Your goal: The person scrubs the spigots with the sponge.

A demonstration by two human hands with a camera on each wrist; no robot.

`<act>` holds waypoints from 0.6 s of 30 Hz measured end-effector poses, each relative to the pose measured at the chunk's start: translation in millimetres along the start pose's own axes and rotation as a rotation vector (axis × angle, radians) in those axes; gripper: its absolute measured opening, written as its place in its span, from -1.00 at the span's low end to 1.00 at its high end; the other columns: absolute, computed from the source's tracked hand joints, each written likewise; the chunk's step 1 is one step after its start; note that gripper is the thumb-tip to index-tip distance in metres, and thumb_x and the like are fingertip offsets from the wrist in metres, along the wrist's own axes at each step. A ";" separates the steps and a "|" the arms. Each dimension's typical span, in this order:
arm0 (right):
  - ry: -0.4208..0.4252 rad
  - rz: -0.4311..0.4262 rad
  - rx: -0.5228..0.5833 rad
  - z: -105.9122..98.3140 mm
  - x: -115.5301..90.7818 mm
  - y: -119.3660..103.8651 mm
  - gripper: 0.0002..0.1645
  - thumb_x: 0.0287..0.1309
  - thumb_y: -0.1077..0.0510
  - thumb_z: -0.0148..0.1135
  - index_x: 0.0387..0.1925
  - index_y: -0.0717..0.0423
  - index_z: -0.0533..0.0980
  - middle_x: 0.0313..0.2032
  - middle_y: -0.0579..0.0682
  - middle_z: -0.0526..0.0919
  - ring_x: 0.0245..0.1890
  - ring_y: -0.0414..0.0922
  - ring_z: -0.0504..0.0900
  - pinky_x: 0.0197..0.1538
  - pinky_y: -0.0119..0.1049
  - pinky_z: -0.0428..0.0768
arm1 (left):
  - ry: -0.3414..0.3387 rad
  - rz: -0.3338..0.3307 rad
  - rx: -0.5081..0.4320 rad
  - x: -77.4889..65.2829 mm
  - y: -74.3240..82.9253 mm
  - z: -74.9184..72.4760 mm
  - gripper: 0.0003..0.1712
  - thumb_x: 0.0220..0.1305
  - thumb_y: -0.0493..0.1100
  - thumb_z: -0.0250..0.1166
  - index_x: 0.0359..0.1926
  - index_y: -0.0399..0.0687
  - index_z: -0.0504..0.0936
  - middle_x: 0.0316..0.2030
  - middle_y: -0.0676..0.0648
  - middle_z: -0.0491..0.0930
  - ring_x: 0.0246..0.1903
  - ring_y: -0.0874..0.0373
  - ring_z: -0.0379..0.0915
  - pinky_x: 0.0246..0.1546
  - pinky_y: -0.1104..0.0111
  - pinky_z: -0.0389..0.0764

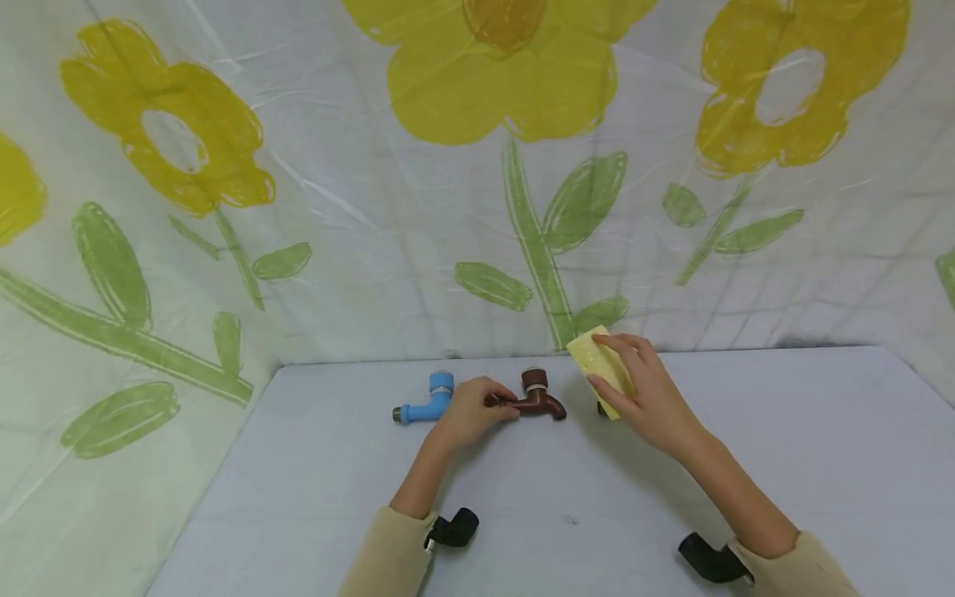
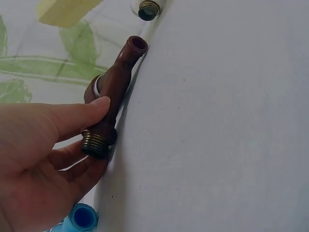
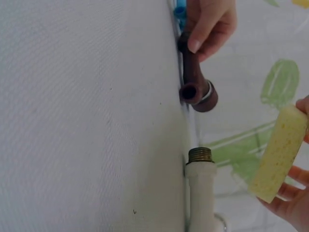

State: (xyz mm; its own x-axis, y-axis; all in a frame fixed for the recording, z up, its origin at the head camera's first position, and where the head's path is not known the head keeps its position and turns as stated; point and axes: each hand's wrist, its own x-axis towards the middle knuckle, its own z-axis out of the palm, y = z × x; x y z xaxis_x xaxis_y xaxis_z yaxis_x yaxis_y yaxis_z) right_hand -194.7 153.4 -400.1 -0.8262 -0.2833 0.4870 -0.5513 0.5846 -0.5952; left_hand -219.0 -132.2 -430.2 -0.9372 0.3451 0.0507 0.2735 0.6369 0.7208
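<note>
My left hand (image 1: pixel 472 412) pinches a brown tap (image 1: pixel 535 402) near its threaded end, thumb on one side and fingers on the other. The tap is on the white table, its spout pointing right in the head view. In my right hand (image 1: pixel 656 406) is a yellow sponge (image 1: pixel 594 358), gripped by its edges and raised above the table. Behind the sponge lies a white tap (image 3: pixel 200 193), mostly hidden in the head view; its brass thread faces the brown tap. A blue tap (image 1: pixel 424 408) lies left of my left hand, which covers part of it.
The white table (image 1: pixel 298 497) reaches back to a hanging sheet (image 1: pixel 358 274) printed with yellow flowers and green leaves. A black wrist mount (image 1: pixel 458 528) sits by the left sleeve, another mount (image 1: pixel 709 557) by the right one.
</note>
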 end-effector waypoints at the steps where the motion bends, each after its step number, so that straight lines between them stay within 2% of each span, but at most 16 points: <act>1: -0.004 0.003 0.001 0.0 -0.3 0.0 -0.36 0.39 0.20 0.37 0.43 0.13 0.43 0.31 0.33 0.41 0.30 0.30 0.43 0.16 0.33 0.55 | -0.002 0.006 0.006 -0.3 -0.1 0.6 -0.76 0.38 -0.18 0.46 -0.02 -0.22 0.80 -0.10 -0.15 0.71 -0.13 0.07 0.55 -0.08 0.27 0.62; 5: -0.013 0.006 -0.006 0.3 -1.7 1.7 -0.37 0.41 0.19 0.35 0.44 0.14 0.42 0.31 0.35 0.41 0.29 0.31 0.43 0.13 0.32 0.57 | 0.005 0.024 0.007 -1.4 1.5 2.4 -0.77 0.43 -0.20 0.40 -0.02 -0.27 0.77 -0.06 -0.19 0.69 -0.09 0.02 0.57 -0.06 0.23 0.63; 8: -0.010 0.000 -0.013 0.9 -2.2 3.1 -0.37 0.41 0.19 0.35 0.44 0.14 0.41 0.30 0.36 0.41 0.27 0.31 0.44 0.10 0.28 0.59 | 0.011 -0.028 -0.057 -1.7 4.2 2.6 -0.78 0.45 -0.20 0.38 -0.02 -0.26 0.77 -0.06 -0.18 0.71 -0.13 0.07 0.58 -0.11 0.29 0.63; 13: -0.006 -0.003 -0.013 0.2 -3.6 3.1 -0.37 0.40 0.20 0.36 0.43 0.14 0.42 0.29 0.35 0.42 0.27 0.31 0.45 0.12 0.31 0.57 | 0.012 -0.192 -0.289 -0.6 7.7 0.8 -0.74 0.43 -0.20 0.40 0.01 -0.32 0.75 -0.13 -0.20 0.74 -0.23 0.17 0.63 -0.24 0.39 0.65; 18: -0.006 -0.002 -0.009 -1.4 -5.2 1.7 -0.37 0.39 0.21 0.37 0.42 0.14 0.44 0.28 0.34 0.44 0.27 0.31 0.46 0.16 0.34 0.55 | -0.007 -0.298 -0.550 -1.1 8.9 -2.1 -0.69 0.44 -0.35 0.34 0.08 -0.54 0.67 -0.02 -0.33 0.68 -0.15 0.10 0.70 -0.02 0.28 0.78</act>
State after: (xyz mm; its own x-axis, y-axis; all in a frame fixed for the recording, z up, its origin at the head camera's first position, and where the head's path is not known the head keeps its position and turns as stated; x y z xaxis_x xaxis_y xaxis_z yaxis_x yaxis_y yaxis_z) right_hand -191.2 157.0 -402.8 -0.8256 -0.2889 0.4846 -0.5521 0.5910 -0.5881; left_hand -216.0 -128.3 -422.3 -0.9540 0.2135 -0.2104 -0.1524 0.2587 0.9538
